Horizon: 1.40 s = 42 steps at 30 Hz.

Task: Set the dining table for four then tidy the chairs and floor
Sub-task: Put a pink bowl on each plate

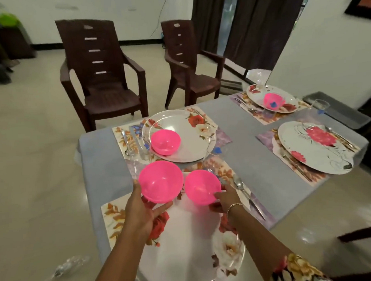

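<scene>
far left, on the floor point(32, 168): a clear thing point(69, 266), lying down, too blurred to name. further back, left chair point(101, 80), brown, standing well apart from the counter point(100, 165). grey cloth point(244, 154) over the counter, flowered mat point(113, 213) under the near plate point(191, 246). at the counter's far-left corner, a spoon point(125, 141) just beside the left plate point(193, 135), and on that plate a third bowl point(165, 141), pink, upright. nearer, left hand point(141, 214) cupped round the left bowl point(161, 181), fingers and thumb wrapped round its underside. held in the air above the near plate's far edge, mouth tipped toward the camera. right chair point(190, 65) behind, also apart from the counter. just beside the left bowl, not quite touching, the right bowl point(201, 186), same pink, pinched at its near rim by the right hand point(225, 199), fingers bent round the edge; bracelet point(234, 205) on that wrist. right of the near plate, a second spoon point(238, 183) and a knife point(255, 207) on the mat. far right, a far plate point(256, 94) carrying a fourth bowl point(273, 101); nearer, the right plate point(297, 135) with a fork point(291, 161) along its left side; a glass point(321, 105) beyond it, near the counter's edge.
</scene>
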Each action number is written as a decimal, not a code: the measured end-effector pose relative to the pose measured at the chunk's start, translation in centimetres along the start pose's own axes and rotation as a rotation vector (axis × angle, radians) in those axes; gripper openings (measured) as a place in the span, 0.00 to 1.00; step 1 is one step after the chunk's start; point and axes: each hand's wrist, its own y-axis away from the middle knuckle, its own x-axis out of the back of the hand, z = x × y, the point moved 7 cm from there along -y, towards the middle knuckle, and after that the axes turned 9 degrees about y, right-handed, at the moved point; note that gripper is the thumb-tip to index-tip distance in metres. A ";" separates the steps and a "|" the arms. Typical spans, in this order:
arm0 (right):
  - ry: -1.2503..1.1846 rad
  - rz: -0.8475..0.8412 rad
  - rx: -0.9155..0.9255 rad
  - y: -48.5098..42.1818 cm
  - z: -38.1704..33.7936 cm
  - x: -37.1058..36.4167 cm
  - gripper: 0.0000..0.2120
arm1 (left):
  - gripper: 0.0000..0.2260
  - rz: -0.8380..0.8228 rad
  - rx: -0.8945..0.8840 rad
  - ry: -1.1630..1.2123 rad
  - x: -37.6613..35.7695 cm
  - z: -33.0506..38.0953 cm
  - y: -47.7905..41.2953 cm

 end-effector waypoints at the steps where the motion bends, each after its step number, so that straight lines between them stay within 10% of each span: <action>1: -0.001 -0.016 -0.006 -0.4 -0.1 -0.2 0.16 | 0.21 -0.008 -0.005 -0.013 -0.3 -0.2 0.1; 12: 0.060 0.128 0.194 -2.8 -0.9 6.8 0.04 | 0.15 -0.096 0.006 -0.124 -6.8 -7.4 1.9; 20: -0.070 -0.133 0.369 -2.8 -2.5 18.5 0.10 | 0.19 -0.111 0.061 -0.171 -16.5 -19.8 2.9; 42: -0.189 0.096 0.161 -25.7 -0.6 50.0 0.15 | 0.16 -0.228 0.095 -0.367 -43.8 -41.7 -8.1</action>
